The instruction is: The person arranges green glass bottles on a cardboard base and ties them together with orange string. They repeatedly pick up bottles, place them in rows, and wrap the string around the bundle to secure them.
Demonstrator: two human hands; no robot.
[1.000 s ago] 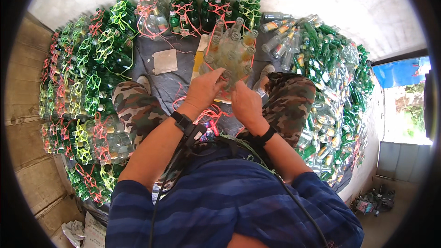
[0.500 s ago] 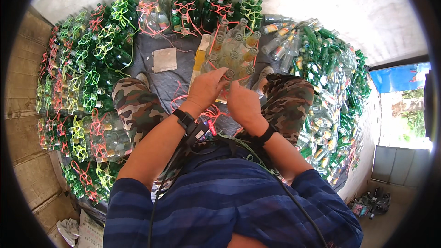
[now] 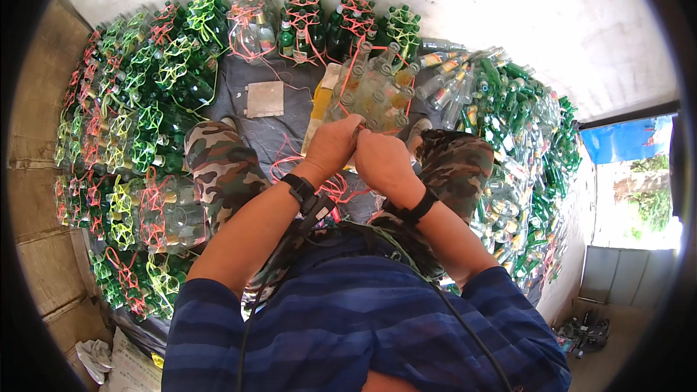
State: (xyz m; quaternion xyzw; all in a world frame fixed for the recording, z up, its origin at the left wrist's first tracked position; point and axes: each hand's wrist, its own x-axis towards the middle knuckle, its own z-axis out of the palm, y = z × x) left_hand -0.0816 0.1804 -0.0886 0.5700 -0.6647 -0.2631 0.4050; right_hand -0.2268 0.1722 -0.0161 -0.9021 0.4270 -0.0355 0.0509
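Note:
A cluster of clear glass bottles (image 3: 374, 87) stands between my knees, with a red plastic strap (image 3: 351, 65) running round it near the necks. At the near side of the cluster my left hand (image 3: 330, 147) and my right hand (image 3: 383, 163) meet, knuckles almost touching. Both are closed, fingers curled tight, on the strap that leads in toward them. The stretch of strap inside the fingers is hidden. Loose red strap (image 3: 335, 187) lies in a tangle on the dark ground sheet under my forearms.
Tied bundles of green bottles (image 3: 174, 65) are stacked along the left and the back wall. Loose bottles (image 3: 515, 152) pile up on the right. A square pale board (image 3: 265, 99) lies on the dark sheet (image 3: 250, 69), and a yellow-and-white carton piece (image 3: 319, 105) lies beside the clear bottles.
My hands have drawn together at the near side of the bottles; the right one has come in beside the left and turned its knuckles up. The view has shifted slightly.

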